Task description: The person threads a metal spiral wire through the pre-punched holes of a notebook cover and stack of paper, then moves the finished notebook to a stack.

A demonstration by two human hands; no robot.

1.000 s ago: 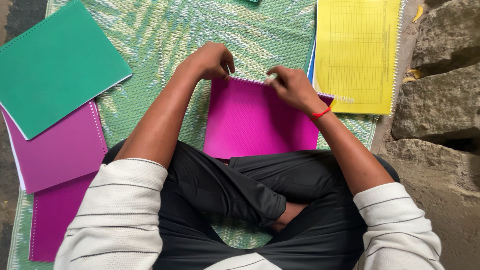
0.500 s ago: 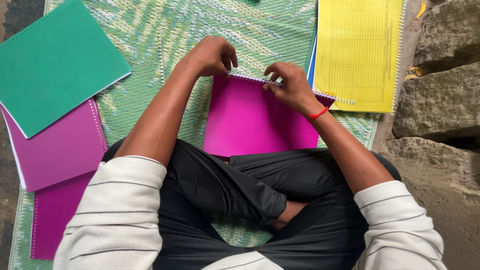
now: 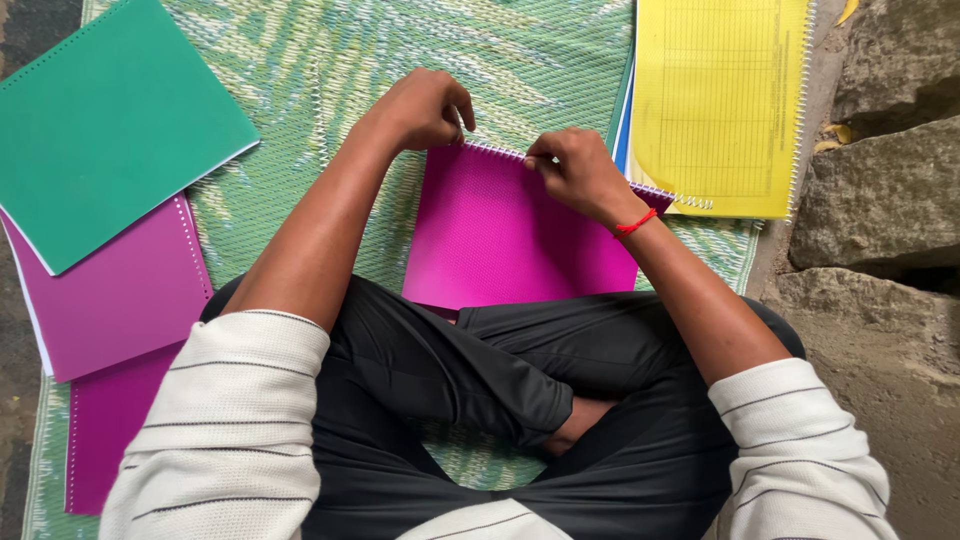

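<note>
Woven green matting [image 3: 300, 60] is covering the floor on which a person is sitting cross-legged, seen from above, with rough stone blocks [image 3: 880, 190] bordering the mat on the right. A magenta notebook [image 3: 510, 235] is lying on the mat just beyond the crossed legs, its white spiral binding [image 3: 495, 150] running left to right along the far edge, so that the long axis of the coil is lying across the line of both forearms. The left hand [image 3: 420, 105] is resting at the far left corner of the notebook, its fingers curled closed and pinching at the left end of the coil. The right hand [image 3: 575, 170] is working a little nearer and further right along the same edge, its fingers likewise bunched closed on the binding; whether anything small is held between them cannot be told. A red thread bracelet [image 3: 634, 222] is circling the right wrist. A yellow spiral-bound notebook [image 3: 715, 100] is lying at the far right, touching the magenta one at its corner. A green cover [image 3: 110, 120] is overlapping two purple covers [image 3: 120, 300] at the left.
</note>
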